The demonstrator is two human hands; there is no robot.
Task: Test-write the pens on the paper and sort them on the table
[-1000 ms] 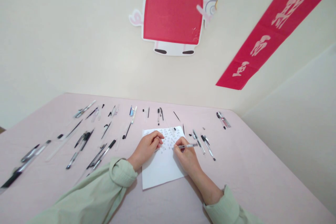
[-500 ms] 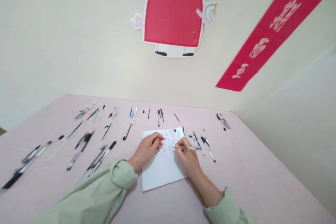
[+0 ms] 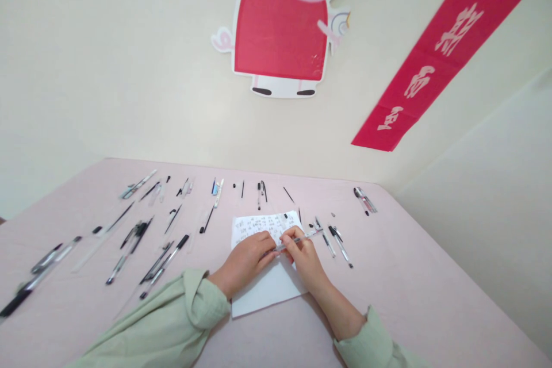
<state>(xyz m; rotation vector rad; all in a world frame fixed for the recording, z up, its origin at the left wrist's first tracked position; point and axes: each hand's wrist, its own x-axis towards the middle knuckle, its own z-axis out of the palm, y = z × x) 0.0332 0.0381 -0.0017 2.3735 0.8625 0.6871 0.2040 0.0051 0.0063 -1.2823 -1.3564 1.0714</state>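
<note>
A white sheet of paper with small handwriting on its far half lies on the pink table in front of me. My right hand pinches a clear pen that slants up to the right above the paper. My left hand rests on the sheet beside it, fingers curled, its fingertips touching the pen's tip end. Both arms wear pale green sleeves.
Several pens, refills and caps lie spread over the table: a wide scatter to the left, a row along the far edge, two pens just right of the paper, a small bunch at far right. Wall behind holds a cartoon cutout and red banner.
My left hand slid right to meet the pen's tip. My right hand lifted the pen from its writing pose and tilted it more level. The view shifted slightly.
</note>
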